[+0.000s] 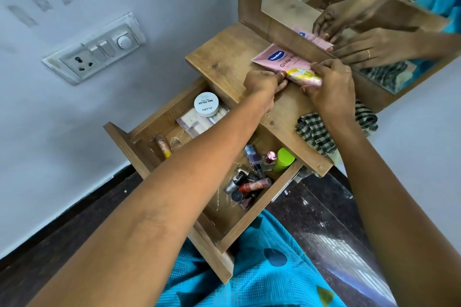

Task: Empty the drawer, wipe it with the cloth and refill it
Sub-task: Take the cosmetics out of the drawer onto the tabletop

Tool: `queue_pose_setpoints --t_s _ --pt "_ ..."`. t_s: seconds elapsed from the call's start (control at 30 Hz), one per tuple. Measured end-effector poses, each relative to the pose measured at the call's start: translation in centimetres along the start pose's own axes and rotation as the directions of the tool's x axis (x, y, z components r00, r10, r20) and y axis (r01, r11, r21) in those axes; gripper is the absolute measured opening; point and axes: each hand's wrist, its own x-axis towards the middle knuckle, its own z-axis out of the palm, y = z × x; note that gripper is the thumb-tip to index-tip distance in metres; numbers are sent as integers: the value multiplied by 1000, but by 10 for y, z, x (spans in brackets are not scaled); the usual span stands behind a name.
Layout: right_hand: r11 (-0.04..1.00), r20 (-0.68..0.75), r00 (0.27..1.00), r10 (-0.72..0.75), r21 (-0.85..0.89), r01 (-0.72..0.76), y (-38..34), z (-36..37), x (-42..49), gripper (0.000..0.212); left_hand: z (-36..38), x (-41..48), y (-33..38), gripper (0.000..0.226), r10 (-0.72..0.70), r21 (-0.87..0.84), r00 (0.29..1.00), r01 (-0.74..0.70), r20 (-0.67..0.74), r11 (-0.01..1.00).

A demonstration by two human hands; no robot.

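Note:
The wooden drawer stands pulled open below the shelf top. Inside lie a white nail polish remover jar, a flat pink packet, a small tube, a green bottle and several lipsticks and nail polishes. On the shelf top lies a pink Vaseline tube. My left hand pinches its near end, and my right hand grips its yellow-marked part. The checked cloth lies bunched on the shelf's right end, under my right forearm.
A mirror stands at the back of the shelf and reflects both hands. A switch and socket plate is on the wall to the left. Dark floor lies below the drawer, and my blue dress is against its front.

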Motion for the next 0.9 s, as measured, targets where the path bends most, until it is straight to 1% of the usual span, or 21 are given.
queue_pose_setpoints --t_s 0.1,0.2,0.27,0.33,0.47,0.53,0.63,0.73,0.9 --pt "1000 -25 1000 -13 -18 13 -3 -1 -4 52 -6 -2 1 25 14 50 1000 -14 3 999" --pt "999 -82 996 -40 6 40 -10 -1 -11 45 -14 -5 3 25 56 132 998 -56 0 990" --pt "998 -92 995 -44 31 48 -17 -1 -15 39 -19 -7 4 26 76 145 997 -75 -2 987" --pt "997 -72 996 -47 61 52 -25 1 -20 35 -26 -10 4 28 98 154 995 -96 -9 983" --pt "991 -19 997 -77 106 79 -44 9 -31 35 -45 -21 3 28 153 156 988 -152 3 976" --pt "988 4 996 -89 129 88 -56 15 -38 34 -62 -22 1 26 180 151 984 -176 -12 973" --pt "977 65 992 -106 190 92 -76 28 -47 32 -92 -19 -6 25 179 150 981 -166 -78 975" --pt "968 132 981 -144 223 113 -95 45 -55 31 -122 -10 -15 30 151 129 971 -128 -188 983" --pt "967 175 958 -228 153 203 -127 72 -58 31 -167 15 -25 34 121 187 921 -54 -371 981"
